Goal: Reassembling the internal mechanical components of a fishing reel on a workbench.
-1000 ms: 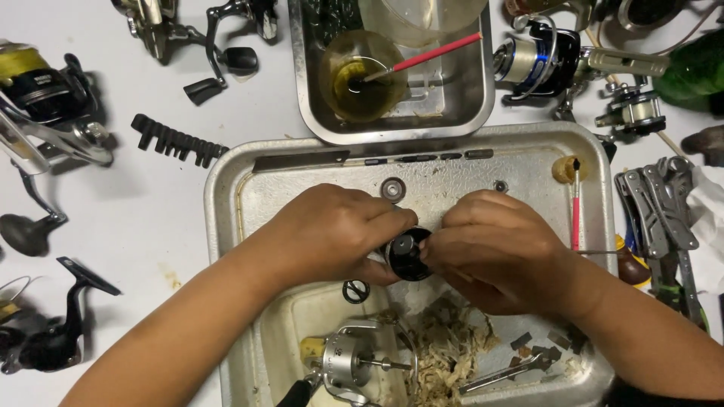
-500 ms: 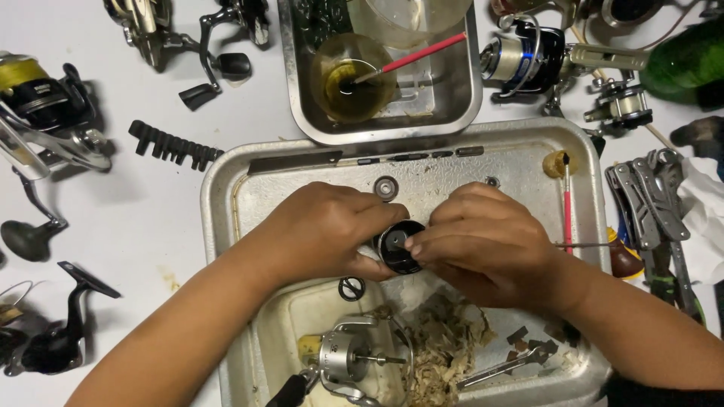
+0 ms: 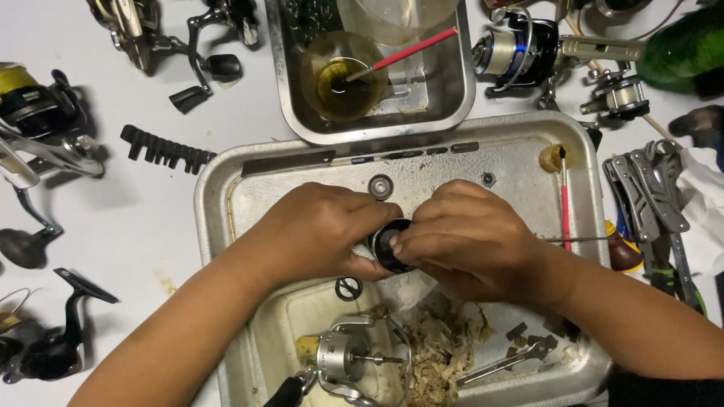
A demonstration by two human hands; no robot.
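Note:
My left hand (image 3: pixel 320 230) and my right hand (image 3: pixel 467 237) meet over the large metal tray (image 3: pixel 226 196), both closed around a small black round reel part (image 3: pixel 390 245) with a dark hollow centre. Fingers of each hand cover its sides, so only its face shows. Below my hands a silver reel body (image 3: pixel 347 358) with a shaft lies in the tray beside a wad of dirty fibrous tissue (image 3: pixel 441 354). A small black ring (image 3: pixel 348 287) lies just under my left hand.
A smaller steel tray (image 3: pixel 452 83) behind holds a cup of yellowish oil (image 3: pixel 339 75) with a red-handled brush (image 3: pixel 411 51). Fishing reels (image 3: pixel 45 128) lie left and top right (image 3: pixel 520 49). A multitool (image 3: pixel 645 200), red brush (image 3: pixel 564 196) and small wrench (image 3: pixel 501 365) sit at right.
My hands stay on the black part with only slight finger shifts. The view has drifted a little, so the trays sit slightly higher and further left in the frame.

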